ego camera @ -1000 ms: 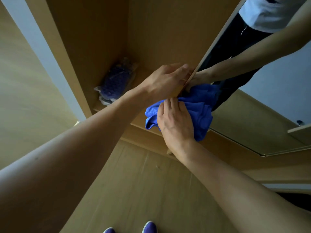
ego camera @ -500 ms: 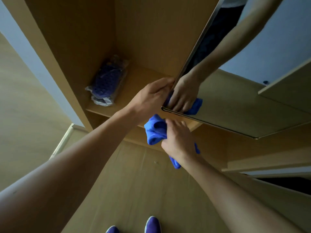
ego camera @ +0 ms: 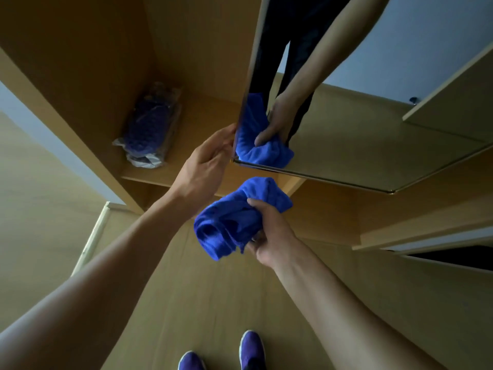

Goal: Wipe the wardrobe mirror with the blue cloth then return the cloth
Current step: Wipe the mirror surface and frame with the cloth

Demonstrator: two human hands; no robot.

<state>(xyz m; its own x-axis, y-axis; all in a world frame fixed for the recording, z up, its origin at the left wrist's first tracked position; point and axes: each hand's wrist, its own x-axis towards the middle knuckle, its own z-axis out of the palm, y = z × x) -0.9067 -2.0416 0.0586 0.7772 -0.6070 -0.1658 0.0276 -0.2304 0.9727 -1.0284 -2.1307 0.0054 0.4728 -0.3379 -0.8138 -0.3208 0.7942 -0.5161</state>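
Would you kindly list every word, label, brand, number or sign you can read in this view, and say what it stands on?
No text can be read anywhere in this view.
The blue cloth in the right hand: no tag or print shows.
The plastic-wrapped bundle on the wardrobe shelf: any print is too dim and blurred to read.
The wardrobe mirror and purple shoes: no markings show.

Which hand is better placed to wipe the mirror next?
Probably the right hand: it grips the blue cloth just below the mirror, while the left hand holds the mirror's edge.
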